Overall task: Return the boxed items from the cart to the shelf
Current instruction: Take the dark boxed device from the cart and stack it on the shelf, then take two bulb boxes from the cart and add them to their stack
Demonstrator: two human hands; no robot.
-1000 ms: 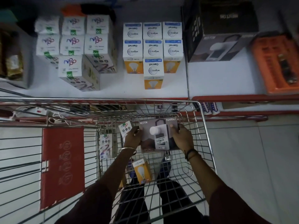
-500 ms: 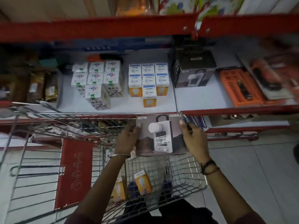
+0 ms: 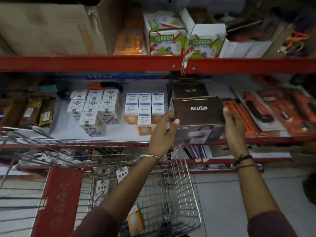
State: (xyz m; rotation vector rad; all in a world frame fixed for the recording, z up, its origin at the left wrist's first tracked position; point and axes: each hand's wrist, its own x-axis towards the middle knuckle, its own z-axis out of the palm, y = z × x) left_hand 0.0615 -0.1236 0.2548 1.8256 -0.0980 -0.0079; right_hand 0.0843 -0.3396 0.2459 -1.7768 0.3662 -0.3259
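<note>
A dark Neuton lantern box (image 3: 198, 110) sits at the front edge of the middle shelf (image 3: 119, 133), right in front of a second Neuton box (image 3: 189, 89). My left hand (image 3: 163, 130) grips its left front corner and my right hand (image 3: 233, 127) holds its right side. Below my arms is the wire cart (image 3: 181, 189). Inside the cart lie two small white boxes (image 3: 102, 187) and an orange bulb box (image 3: 135, 219).
Left of the lantern box, the shelf holds a stack of white boxes (image 3: 93, 108) and blue-and-orange bulb boxes (image 3: 145, 108). Orange tool packs (image 3: 273, 113) lie to its right. The upper shelf carries green-printed boxes (image 3: 164, 41) and a cardboard carton (image 3: 51, 29). The cart has a red seat flap (image 3: 56, 202).
Both hands have lifted the lantern box out of the cart and carried it up and right to the middle shelf. The view has tilted upward.
</note>
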